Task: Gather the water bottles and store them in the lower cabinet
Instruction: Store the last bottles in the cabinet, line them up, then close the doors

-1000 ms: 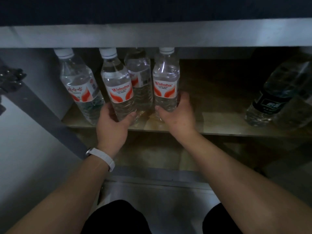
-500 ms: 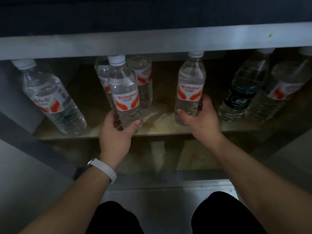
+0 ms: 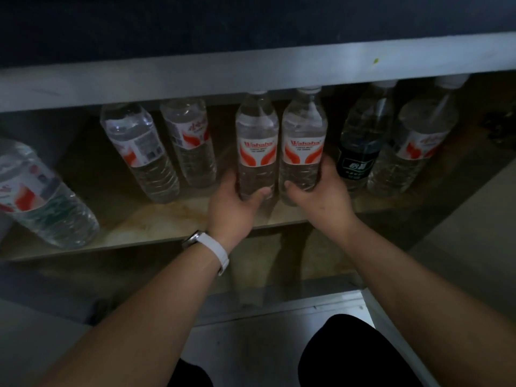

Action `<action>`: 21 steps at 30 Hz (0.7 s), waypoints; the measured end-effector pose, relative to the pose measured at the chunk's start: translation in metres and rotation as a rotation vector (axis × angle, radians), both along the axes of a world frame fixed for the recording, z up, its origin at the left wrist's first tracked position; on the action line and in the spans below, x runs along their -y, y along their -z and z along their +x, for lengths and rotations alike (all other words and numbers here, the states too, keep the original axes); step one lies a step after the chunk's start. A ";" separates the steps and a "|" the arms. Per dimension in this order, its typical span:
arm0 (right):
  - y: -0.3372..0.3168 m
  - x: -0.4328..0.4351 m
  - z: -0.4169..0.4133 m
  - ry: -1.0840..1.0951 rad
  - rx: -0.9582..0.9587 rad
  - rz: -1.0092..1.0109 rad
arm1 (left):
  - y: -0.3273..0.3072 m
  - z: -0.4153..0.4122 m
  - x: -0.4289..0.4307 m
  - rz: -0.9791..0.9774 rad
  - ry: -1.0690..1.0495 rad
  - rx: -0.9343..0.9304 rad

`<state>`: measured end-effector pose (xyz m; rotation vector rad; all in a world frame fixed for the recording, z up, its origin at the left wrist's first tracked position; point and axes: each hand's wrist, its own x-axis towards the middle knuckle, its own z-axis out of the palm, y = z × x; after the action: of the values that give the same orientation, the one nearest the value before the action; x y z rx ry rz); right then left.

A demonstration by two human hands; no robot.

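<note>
Head view: the cabinet is dim, and its grey top rail (image 3: 251,74) cuts off the caps of most bottles. At 9 o'clock a blurred bottle (image 3: 42,196) runs off the picture's edge. The bases of the two held bottles are hidden behind the fingers, so I cannot tell whether they rest on the shelf (image 3: 156,219).

The left grip (image 3: 234,203) curls round the lower body of the left Wahaha bottle (image 3: 255,146), and the right grip (image 3: 321,196) curls round the right Wahaha bottle (image 3: 303,143). Both bottles are upright inside the lower cabinet at 12 o'clock of the wrists, side by side. Whether they touch is unclear.

Half a second ago these two stood well apart. Now they are together, the left one drawn away from the pair of bottles (image 3: 167,149) at its 9 o'clock. Just beside the right one, at its 3 o'clock, stands a dark-labelled bottle (image 3: 360,146), and beyond that a red-labelled bottle (image 3: 413,146).

The shelf is pale wood with a brownish stain near its front edge. A white watch strap (image 3: 215,250) circles the left wrist. Pale floor (image 3: 251,344) and dark-clad knees (image 3: 349,353) fill 6 o'clock.
</note>
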<state>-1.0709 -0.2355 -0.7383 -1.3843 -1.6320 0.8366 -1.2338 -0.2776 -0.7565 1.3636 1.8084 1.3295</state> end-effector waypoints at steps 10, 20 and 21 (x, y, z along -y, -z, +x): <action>0.000 -0.007 0.001 -0.018 0.009 -0.010 | 0.004 -0.001 -0.007 -0.028 0.028 -0.135; 0.000 -0.005 -0.001 -0.018 0.027 -0.022 | 0.001 0.001 -0.004 -0.039 0.053 -0.163; -0.001 -0.006 -0.001 -0.021 0.033 -0.025 | 0.000 0.002 -0.004 -0.044 0.059 -0.163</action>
<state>-1.0715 -0.2300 -0.7374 -1.4077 -1.6692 0.8529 -1.2321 -0.2740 -0.7565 1.5277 1.8754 1.1719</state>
